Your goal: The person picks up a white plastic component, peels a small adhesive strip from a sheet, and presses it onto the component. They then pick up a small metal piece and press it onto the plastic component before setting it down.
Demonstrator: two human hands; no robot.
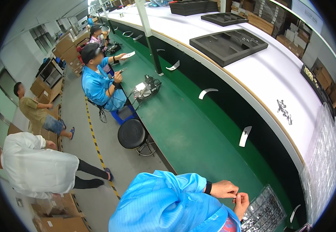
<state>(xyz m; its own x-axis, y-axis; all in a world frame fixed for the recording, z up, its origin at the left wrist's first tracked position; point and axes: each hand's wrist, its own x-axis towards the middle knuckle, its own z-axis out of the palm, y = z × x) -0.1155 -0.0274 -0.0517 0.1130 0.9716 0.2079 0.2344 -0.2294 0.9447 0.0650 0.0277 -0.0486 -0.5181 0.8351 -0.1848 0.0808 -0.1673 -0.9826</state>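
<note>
My left hand [224, 189], with a dark band at the wrist, is closed in a pinch over the green bench [187, 139]. Right beside it, my right hand [241, 205] is also pinched, the fingertips of both hands nearly meeting. Whatever small thing sits between the fingers is too small or hidden to name. Just past my right hand lies a clear plastic compartment tray [266, 210] filled with small dark and metallic parts; my hand and sleeve cover its near corner.
Curved white pieces [245, 136] lie spaced along the green strip. Above it runs a white shelf [237, 83] with black foam trays [229, 46], loose small metal parts [284, 112] and clear plastic wrap [320, 166]. A co-worker in blue [98, 83] sits beyond a black stool [132, 133].
</note>
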